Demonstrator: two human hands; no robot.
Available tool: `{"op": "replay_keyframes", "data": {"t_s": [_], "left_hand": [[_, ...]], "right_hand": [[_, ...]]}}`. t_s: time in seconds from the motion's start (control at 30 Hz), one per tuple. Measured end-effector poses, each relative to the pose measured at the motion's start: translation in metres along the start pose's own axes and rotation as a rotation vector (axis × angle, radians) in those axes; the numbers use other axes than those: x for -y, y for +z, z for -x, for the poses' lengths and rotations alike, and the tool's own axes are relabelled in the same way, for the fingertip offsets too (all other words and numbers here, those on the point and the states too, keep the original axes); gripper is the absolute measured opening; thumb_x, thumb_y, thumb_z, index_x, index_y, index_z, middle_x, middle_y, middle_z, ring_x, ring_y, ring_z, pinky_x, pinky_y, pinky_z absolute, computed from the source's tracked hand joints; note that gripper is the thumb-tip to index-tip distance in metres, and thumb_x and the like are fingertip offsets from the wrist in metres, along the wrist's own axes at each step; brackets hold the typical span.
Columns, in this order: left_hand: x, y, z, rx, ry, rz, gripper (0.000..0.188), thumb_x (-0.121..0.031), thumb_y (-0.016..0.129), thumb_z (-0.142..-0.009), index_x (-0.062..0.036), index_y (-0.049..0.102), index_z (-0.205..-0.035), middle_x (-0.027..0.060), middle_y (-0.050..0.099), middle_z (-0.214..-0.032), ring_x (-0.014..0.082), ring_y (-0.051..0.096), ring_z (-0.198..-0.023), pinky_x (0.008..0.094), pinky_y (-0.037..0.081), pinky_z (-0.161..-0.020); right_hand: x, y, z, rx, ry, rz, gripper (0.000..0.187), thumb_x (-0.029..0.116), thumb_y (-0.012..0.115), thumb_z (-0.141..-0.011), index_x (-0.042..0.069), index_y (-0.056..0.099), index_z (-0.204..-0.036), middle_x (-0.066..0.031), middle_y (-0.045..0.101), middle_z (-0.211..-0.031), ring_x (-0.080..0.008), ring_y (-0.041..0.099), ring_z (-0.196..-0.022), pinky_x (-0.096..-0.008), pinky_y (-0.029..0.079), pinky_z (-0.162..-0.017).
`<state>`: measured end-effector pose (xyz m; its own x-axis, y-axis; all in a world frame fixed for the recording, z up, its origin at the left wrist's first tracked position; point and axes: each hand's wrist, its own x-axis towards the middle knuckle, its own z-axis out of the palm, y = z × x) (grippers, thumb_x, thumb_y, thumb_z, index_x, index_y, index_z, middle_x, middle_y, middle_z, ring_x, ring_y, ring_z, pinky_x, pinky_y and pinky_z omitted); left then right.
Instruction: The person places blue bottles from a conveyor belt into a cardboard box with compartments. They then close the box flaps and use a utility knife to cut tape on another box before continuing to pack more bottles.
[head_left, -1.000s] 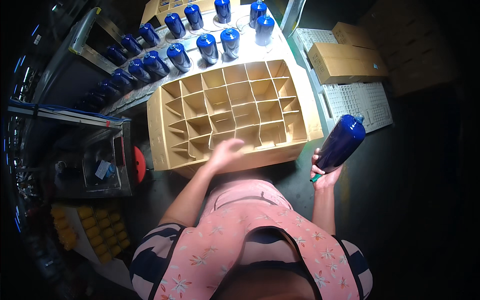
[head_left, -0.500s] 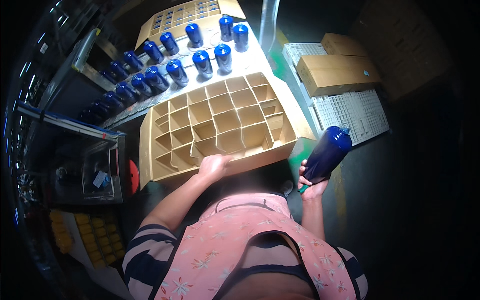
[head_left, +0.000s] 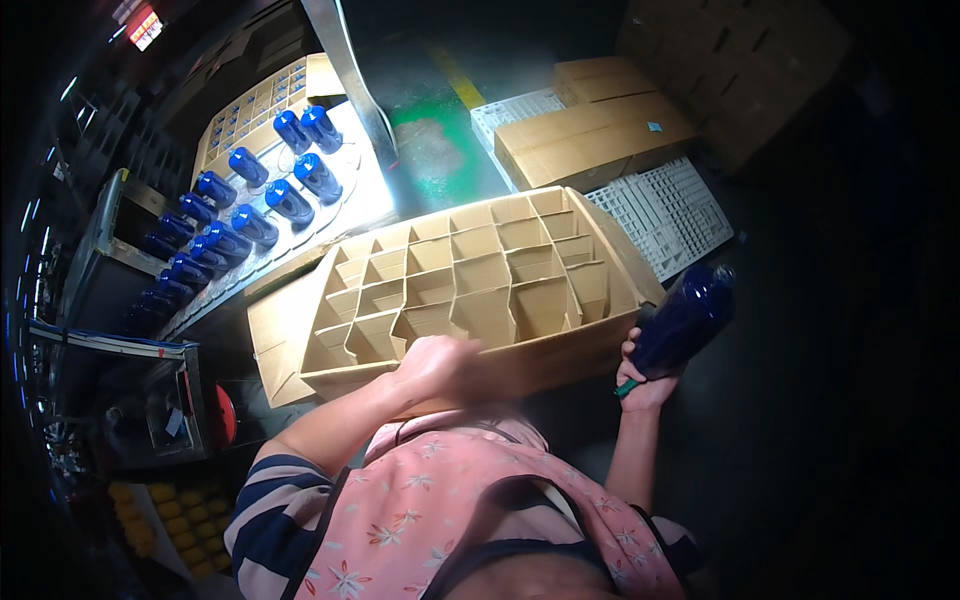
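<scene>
A divided cardboard box [head_left: 545, 362], its cells without bottles, sits in front of my body. My left hand [head_left: 438, 366] is closed over the near wall of this box, the fingers curled at its rim. Off the box's right end, my right hand [head_left: 650, 388] grips a dark blue glossy bottle [head_left: 685, 322] that tilts up and to the right. A small green stick-like piece [head_left: 626, 388] pokes out from the same hand; its kind is unclear. At the left, an outer flap [head_left: 280, 340] of the box hangs open.
Blue bottles [head_left: 290, 203] stand in rows on a brightly lit white table [head_left: 365, 190]; another divided carton [head_left: 212, 150] lies behind. A metal post [head_left: 350, 70] rises beside it. Closed cartons [head_left: 590, 128] rest on white plastic pallets [head_left: 670, 215] at right. Yellow items [head_left: 190, 515] sit lower left.
My view has swung to the right. The divided box has shifted rightward, away from the table, with my left hand still on its near wall. The right hand keeps holding the blue bottle.
</scene>
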<state>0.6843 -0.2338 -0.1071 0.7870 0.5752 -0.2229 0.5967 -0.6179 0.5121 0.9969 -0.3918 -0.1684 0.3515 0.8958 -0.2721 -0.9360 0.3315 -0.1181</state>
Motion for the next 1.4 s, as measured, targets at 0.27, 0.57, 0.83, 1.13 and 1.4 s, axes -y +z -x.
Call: {"op": "replay_keyframes", "data": {"t_s": [0.27, 0.57, 0.83, 1.13, 1.4], "left_hand": [[-0.023, -0.039, -0.196, 0.057, 0.216, 0.011, 0.028, -0.018, 0.063, -0.078, -0.0158, 0.063, -0.106, 0.0138, 0.066, -0.081, 0.0353, 0.064, -0.078, 0.0447, 0.051, -0.066], [0.064, -0.140, -0.406, 0.092, 0.246, 0.092, 0.020, -0.024, 0.062, -0.075, -0.0163, 0.065, -0.094, 0.0142, 0.065, -0.079, 0.0373, 0.062, -0.077, 0.0469, 0.049, -0.067], [0.169, -0.231, -0.565, -0.062, 0.207, 0.047, 0.022, -0.024, 0.066, -0.073, -0.0150, 0.066, -0.093, 0.0123, 0.066, -0.080, 0.0349, 0.063, -0.080, 0.0457, 0.049, -0.069], [0.285, -0.349, -0.739, -0.275, 0.030, 0.145, 0.017, -0.019, 0.068, -0.078, -0.0150, 0.065, -0.095, 0.0103, 0.067, -0.083, 0.0320, 0.064, -0.081, 0.0440, 0.048, -0.067], [0.392, -0.463, -0.870, -0.461, -0.164, 0.250, 0.027, -0.023, 0.074, -0.077, -0.0157, 0.066, -0.103, 0.0127, 0.063, -0.074, 0.0307, 0.062, -0.072, 0.0403, 0.047, -0.063]], "right_hand": [[0.088, -0.010, -0.045, -0.136, -0.298, 0.052, 0.057, 0.049, 0.049, -0.087, 0.006, 0.048, -0.125, -0.0191, 0.053, -0.110, -0.0282, 0.058, -0.087, -0.0223, 0.042, -0.039], [0.079, 0.052, -0.235, -0.048, -0.427, 0.113, 0.061, 0.052, 0.049, -0.089, 0.009, 0.044, -0.130, -0.0212, 0.053, -0.115, -0.0319, 0.058, -0.088, -0.0243, 0.044, -0.043], [0.073, 0.145, -0.477, 0.047, -0.299, 0.212, 0.062, 0.054, 0.046, -0.090, 0.009, 0.042, -0.134, -0.0236, 0.053, -0.115, -0.0335, 0.058, -0.086, -0.0236, 0.046, -0.042], [0.064, 0.222, -0.755, -0.139, -0.104, 0.234, 0.067, 0.059, 0.046, -0.089, 0.004, 0.045, -0.128, -0.0187, 0.056, -0.106, -0.0266, 0.059, -0.080, -0.0198, 0.041, -0.036], [0.024, 0.306, -1.011, -0.140, -0.059, 0.268, 0.066, 0.060, 0.041, -0.090, 0.005, 0.047, -0.126, -0.0156, 0.058, -0.100, -0.0236, 0.060, -0.075, -0.0193, 0.040, -0.035]]}}
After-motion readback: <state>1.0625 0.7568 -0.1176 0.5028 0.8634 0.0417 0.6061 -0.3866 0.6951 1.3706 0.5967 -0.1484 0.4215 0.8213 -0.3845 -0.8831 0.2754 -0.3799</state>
